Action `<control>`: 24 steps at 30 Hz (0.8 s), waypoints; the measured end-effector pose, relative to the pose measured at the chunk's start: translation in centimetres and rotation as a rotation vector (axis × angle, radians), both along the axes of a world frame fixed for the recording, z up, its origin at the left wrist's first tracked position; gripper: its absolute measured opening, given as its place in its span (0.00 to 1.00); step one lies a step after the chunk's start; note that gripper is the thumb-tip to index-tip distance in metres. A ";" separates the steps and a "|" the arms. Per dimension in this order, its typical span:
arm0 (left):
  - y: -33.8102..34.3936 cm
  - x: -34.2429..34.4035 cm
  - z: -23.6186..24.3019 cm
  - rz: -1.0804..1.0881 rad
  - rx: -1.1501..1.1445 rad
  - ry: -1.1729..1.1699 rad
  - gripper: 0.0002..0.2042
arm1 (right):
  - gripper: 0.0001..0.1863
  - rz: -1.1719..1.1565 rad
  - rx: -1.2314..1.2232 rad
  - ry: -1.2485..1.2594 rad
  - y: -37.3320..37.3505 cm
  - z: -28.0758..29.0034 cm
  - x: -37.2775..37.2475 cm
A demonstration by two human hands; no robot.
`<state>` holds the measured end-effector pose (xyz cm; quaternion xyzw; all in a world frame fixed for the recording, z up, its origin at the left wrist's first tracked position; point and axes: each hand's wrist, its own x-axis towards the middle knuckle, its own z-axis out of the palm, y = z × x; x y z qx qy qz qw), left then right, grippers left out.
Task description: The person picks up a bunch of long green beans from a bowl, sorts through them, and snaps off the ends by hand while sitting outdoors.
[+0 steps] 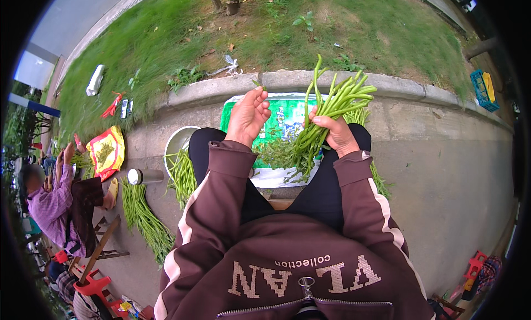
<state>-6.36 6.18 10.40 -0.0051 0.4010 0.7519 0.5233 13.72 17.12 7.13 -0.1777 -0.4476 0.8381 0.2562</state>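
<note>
While the right hand point(338, 134) is clamped round the bunch point(340, 103), here's the left hand point(250, 116) up beside it, clear of the stalks, thumb and fingertips together on a small green scrap point(260, 87)! The bunch is up in the air in front of the body, above the green-and-white sack point(279, 112), bare ends fanned away and to the right, leafy tops drooping back toward the lap. One stalk point(317, 71) pokes out well past its neighbours! Loose leaves point(270, 151) litter the sack below. Over by the left knee, a bowl point(176, 138) with more stalks point(181, 176) leaning against it; next to that, the flask point(145, 176), and a long heap point(145, 220) stretched along the pavement. Further left, a co-worker point(58, 209) sits near a yellow-and-red bag point(108, 151). The curb point(221, 93) runs just beyond the sack.
</note>
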 end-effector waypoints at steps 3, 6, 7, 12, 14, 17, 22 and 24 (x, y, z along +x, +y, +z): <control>-0.1 0.3 -0.2 -0.021 -0.082 0.152 0.06 | 0.14 0.021 0.016 -0.018 0.0 -0.2 -0.1; -0.1 1.5 0.1 -0.101 -0.216 0.361 0.06 | 0.13 0.023 0.012 -0.017 0.0 -0.4 -0.1; -0.2 1.7 0.0 -0.140 -0.224 0.428 0.05 | 0.13 0.022 0.018 -0.019 0.0 -0.2 -0.1; -1.1 2.6 -0.1 -0.226 -0.166 0.571 0.04 | 0.13 0.032 -0.091 0.029 -0.3 0.8 -0.1; -1.5 2.7 0.7 -0.240 -0.106 0.496 0.05 | 0.13 0.030 -0.102 0.048 -0.3 0.9 0.1; -1.9 2.7 1.2 -0.287 0.012 0.375 0.05 | 0.13 0.052 -0.077 0.061 0.0 0.4 0.4; -2.4 2.9 1.0 -0.332 0.049 0.355 0.05 | 0.14 0.048 -0.056 0.009 0.0 0.3 0.2; -2.3 3.4 1.3 -0.358 0.032 0.421 0.05 | 0.15 0.036 -0.060 -0.006 -0.2 0.5 0.1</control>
